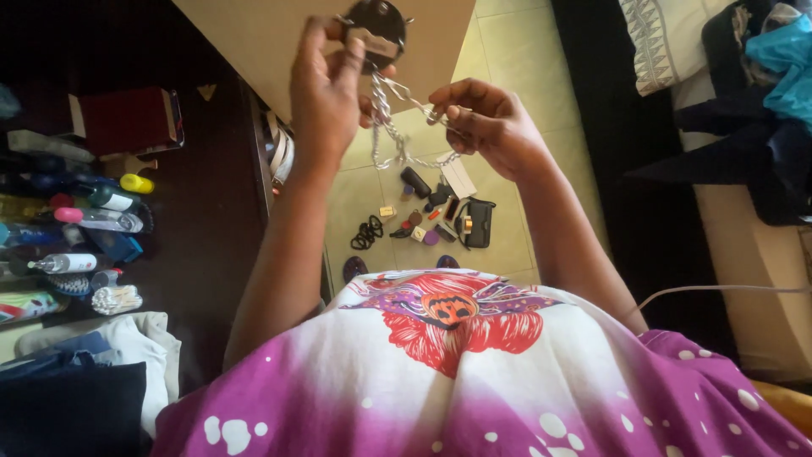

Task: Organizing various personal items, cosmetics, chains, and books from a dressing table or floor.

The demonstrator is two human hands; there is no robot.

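Both of our hands were raised over the tiled floor (507, 51), working a silver chain (391, 135). Our left hand (326, 89) had its fingers curled and pressed together around the round black piece (376, 25) at the chain's top, from which the links hung down. Our right hand (486, 123) pinched the chain's other end between thumb and fingertips, so that the chain sagged in a loop between the two hands.

Below, on the floor, a small black bag (480, 222) lay near scattered small items (423, 222), a white card (458, 178) and a bunch of black hair ties (367, 233); we could not tell what the bag held. To the left, a dark shelf (211, 195) carried bottles and tubes (93, 211) crowded together, with a dark red box (127, 118) behind them. A pale board (254, 42) edged the shelf at the top. On the right a bed (761, 254) with piled clothes (761, 76) bounded the floor, leaving a narrow strip of tiles between shelf and bed.
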